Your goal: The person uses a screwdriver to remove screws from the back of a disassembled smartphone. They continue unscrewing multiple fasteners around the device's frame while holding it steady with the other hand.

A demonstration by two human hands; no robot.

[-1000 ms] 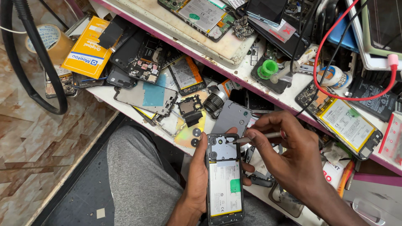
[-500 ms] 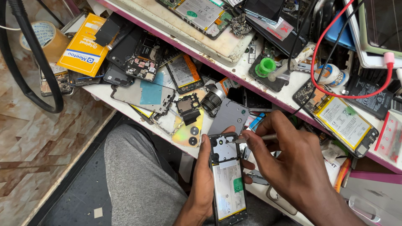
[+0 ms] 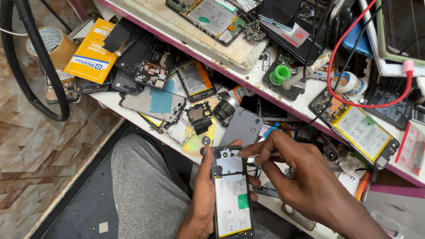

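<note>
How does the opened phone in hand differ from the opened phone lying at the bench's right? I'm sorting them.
The held phone stands lengthwise in the left hand; the bench phone lies slanted, untouched. The held phone's battery label carries a green sticker; the bench phone's battery is edged in yellow. The right hand works at the held phone's top. Both have their backs off, showing white batteries.

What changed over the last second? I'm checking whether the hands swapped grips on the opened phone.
No swap. The right hand edged its thin tool slightly along the top of the opened phone. The left hand kept the same grip; the bench clutter stayed put.
</note>
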